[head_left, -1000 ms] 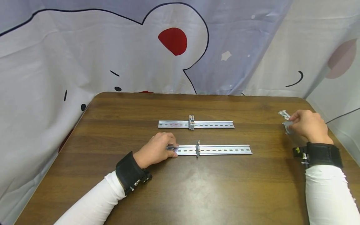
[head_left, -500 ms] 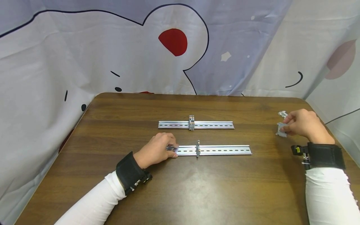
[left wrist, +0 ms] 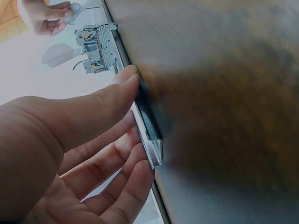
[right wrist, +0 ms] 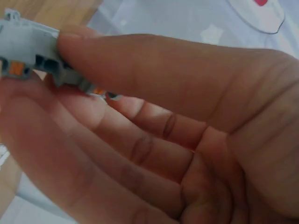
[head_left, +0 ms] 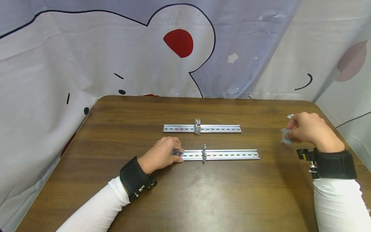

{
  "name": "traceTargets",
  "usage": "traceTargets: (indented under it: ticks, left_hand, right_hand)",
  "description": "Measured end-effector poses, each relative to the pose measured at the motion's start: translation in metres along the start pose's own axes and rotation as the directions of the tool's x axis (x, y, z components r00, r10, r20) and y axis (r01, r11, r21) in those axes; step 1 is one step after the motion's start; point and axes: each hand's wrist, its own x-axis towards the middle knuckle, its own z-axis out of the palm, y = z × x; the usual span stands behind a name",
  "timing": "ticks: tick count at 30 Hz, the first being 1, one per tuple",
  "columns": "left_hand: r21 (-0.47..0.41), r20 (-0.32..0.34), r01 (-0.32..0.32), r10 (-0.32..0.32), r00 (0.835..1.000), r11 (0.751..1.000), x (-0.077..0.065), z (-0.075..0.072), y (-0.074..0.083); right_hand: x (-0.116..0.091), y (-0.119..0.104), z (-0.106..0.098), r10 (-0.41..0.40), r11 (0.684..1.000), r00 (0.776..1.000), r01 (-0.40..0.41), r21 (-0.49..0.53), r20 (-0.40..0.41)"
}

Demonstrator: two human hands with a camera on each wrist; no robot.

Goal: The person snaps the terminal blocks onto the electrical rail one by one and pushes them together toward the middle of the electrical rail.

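Note:
My left hand (head_left: 160,154) grips the left end of the nearer slotted metal DIN rail (head_left: 232,154), thumb on the near edge and fingers across the far edge. One grey terminal block (head_left: 204,153) stands upright on that rail; the left wrist view shows this terminal block (left wrist: 96,46) with orange spots. At the right side of the table, my right hand (head_left: 314,132) pinches another grey terminal block (head_left: 286,136) between thumb and fingers. Up close in the right wrist view, the held terminal block (right wrist: 32,44) has orange parts along its lower side and is partly covered by the thumb.
A second DIN rail (head_left: 220,128) lies farther back, parallel to the first, with terminal blocks (head_left: 197,126) side by side on it. Behind my right hand, a pale piece (head_left: 290,116) lies on the wooden table (head_left: 226,199), mostly hidden. A printed curtain (head_left: 116,48) hangs behind the table.
My right hand has carried the terminal block a little to the left and nearer, away from the pale piece behind it. My left hand and both rails have stayed put.

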Motion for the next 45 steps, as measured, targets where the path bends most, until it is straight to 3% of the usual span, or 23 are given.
traceTargets:
  ticks: [4,13,25,36,45]
  left_hand:
    - [0.006,-0.006,-0.009,0.009,1.000,1.000,0.001,0.000,0.000]
    - [0.004,-0.007,-0.015,0.015,1.000,1.000,0.002,0.001,0.000]
    - [0.002,-0.009,-0.017,0.017,1.000,1.000,0.003,0.002,0.001]
    - [0.003,-0.016,-0.022,0.022,1.000,1.000,0.003,0.003,0.001]
    - [-0.002,-0.026,-0.010,0.010,1.000,1.000,0.001,0.003,-0.001]
  right_hand:
    - [-0.004,-0.015,0.002,-0.041,0.999,0.999,0.041,-0.013,0.001]
    - [-0.005,-0.044,0.020,-0.173,0.985,0.978,0.169,0.043,0.120]
    - [-0.004,-0.063,0.038,-0.212,0.976,0.940,0.188,0.110,0.267]
    - [-0.001,-0.074,0.053,-0.170,0.985,0.968,0.173,0.003,0.182]
    - [0.003,-0.092,0.063,-0.204,0.964,0.975,0.216,-0.156,0.084]
